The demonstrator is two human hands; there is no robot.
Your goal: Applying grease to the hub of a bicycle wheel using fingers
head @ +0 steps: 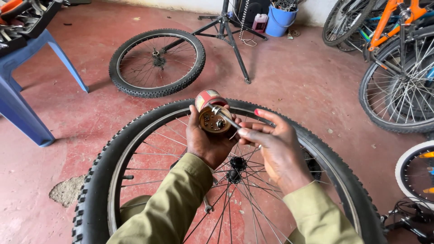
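Above the big wheel (226,180), the left hand (205,140) wraps tight around a small round tin (211,113). The right hand (271,144) pinches a thin metal rod (226,118) over it. That tin looks light but greasy, so hold its sides. Open floor (294,77) lies ahead.

This place is a bicycle repair workshop. Under the fingers (253,132) stands a big spoked wheel (226,180) with a knobby tyre. Beyond the fingers, a second wheel (157,63) lies flat on the red concrete floor (294,77), just beside the legs of a black repair stand (226,27). Far to the left of the fingers, a blue plastic stool (22,90) carries a tray of tools (22,20). To the right of the fingers, several bicycles (398,58) stand close together, one with an orange frame. A blue bucket (280,18) stands near the wall behind.
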